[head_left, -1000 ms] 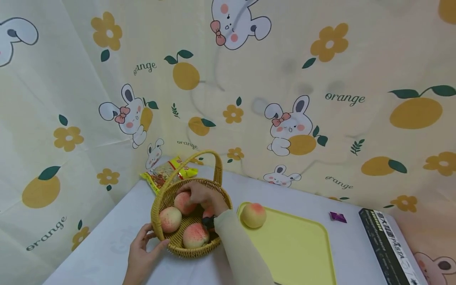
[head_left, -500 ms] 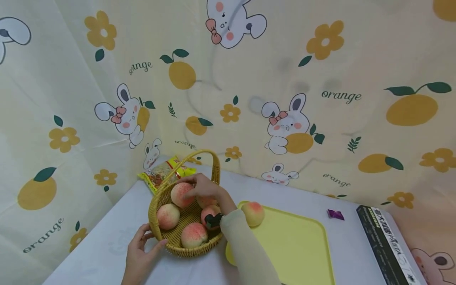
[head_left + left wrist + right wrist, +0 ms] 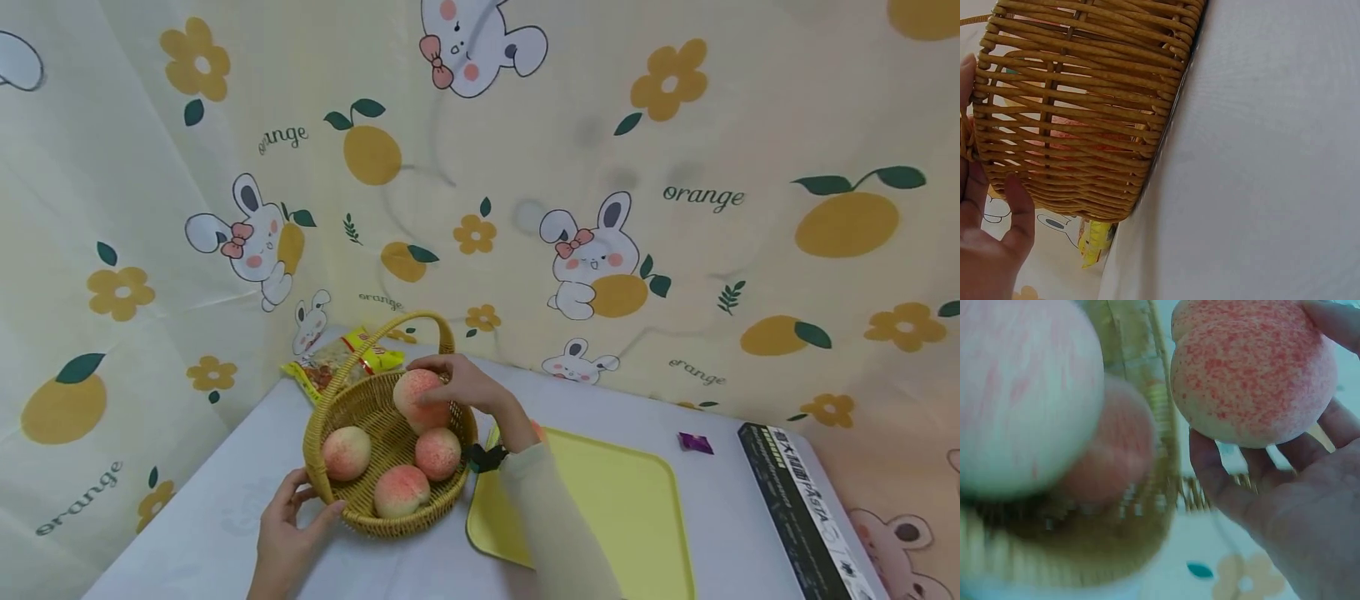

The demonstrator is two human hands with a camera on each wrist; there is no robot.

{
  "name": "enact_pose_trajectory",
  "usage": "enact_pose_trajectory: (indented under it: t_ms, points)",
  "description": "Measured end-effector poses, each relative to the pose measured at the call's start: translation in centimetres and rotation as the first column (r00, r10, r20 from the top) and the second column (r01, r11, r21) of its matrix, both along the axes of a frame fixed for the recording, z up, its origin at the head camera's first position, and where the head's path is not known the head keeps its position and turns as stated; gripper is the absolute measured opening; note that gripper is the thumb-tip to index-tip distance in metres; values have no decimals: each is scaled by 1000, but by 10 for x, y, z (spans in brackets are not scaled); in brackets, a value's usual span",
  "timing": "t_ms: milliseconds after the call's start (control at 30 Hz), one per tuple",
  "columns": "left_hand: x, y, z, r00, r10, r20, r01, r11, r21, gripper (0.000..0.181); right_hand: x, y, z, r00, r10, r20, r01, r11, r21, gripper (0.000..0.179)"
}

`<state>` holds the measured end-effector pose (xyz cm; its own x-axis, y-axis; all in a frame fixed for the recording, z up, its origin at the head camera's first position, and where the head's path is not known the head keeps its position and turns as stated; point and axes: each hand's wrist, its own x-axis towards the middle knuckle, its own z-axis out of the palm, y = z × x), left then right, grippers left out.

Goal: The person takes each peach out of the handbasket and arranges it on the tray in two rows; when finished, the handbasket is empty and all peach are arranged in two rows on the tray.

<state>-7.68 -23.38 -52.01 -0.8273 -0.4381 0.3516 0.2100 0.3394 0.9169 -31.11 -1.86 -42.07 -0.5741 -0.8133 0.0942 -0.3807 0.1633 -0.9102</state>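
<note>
My right grip (image 3: 472,387) is pinching a peach (image 3: 417,402), thumb on one side and fingers curled under the other, over the far right part of the wicker basket (image 3: 390,527). My left grip (image 3: 288,533) holds that basket by its front left rim, at the foot of the handle (image 3: 317,450). I judge myself partway through shifting fruit: this one is picked up, while three more, the left peach (image 3: 347,453), the right peach (image 3: 438,454) and the front peach (image 3: 402,491), lie inside with neither grip on them. Another may be hidden behind the one I hold; I cannot tell. A reddish sliver beyond my wrist, at the yellow tray (image 3: 630,500), could be one more. For edges, the handle's far foot rises just behind my knuckles and the rim curves round below, so swinging left looks tight. The snack bag (image 3: 318,371) sits just behind the basket. The roomiest way is rightward, over the tray and the bench (image 3: 712,492), with the purple packet (image 3: 695,442) and black box (image 3: 806,508) well apart.
</note>
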Motion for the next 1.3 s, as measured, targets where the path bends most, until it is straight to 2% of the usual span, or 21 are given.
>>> enact_pose_trajectory:
  t_ms: [300, 567, 733, 1100, 1300]
  points:
    - [2, 0, 0, 999, -2, -46, 2, 1000, 12, 51, -8, 50, 5, 998, -59, 23, 60, 997, -40, 51]
    - [1, -1, -1, 1000, 9, -27, -9, 1000, 9, 51, -6, 96, 7, 988, -156, -11, 156, 988, -5, 49]
    - [0, 2, 0, 999, 2, -55, -2, 1000, 3, 52, -6, 125, 2, 978, -208, -12, 208, 978, -17, 49]
    - [0, 3, 0, 999, 0, -43, 0, 1000, 9, 52, -1, 189, -17, 954, -300, -21, 300, 954, -4, 47]
    - [0, 2, 1, 998, -10, -68, 10, 1000, 10, 51, 3, 215, -24, 941, -337, -40, 338, 941, 9, 47]
